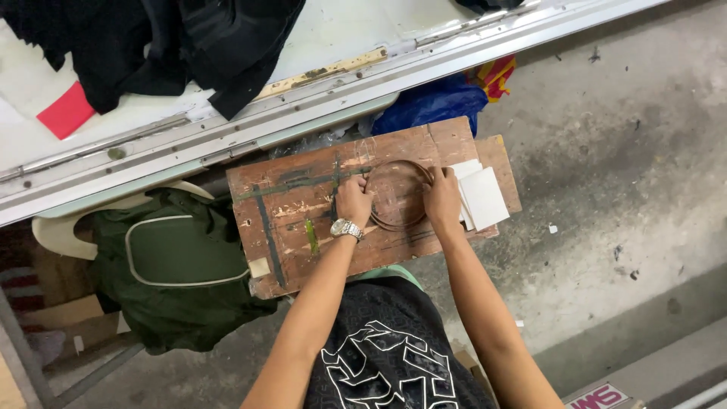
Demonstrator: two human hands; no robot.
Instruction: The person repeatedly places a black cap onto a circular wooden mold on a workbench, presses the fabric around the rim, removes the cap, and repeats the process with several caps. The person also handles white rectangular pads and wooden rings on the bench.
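We see a worn wooden board [303,212] across the person's lap, steadying a brown ring [399,195] laid flat on it. The left hand [354,200] and right hand [442,198] each pinch the ring's opposite edges beside white cards [485,198].

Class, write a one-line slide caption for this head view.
Left hand and right hand press a thin ring onto a worn wooden board.

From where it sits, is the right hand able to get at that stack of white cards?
Probably yes. The right hand rests on the ring on the wooden board, and the white cards lie just beside it on the same board. Nothing lies between them.
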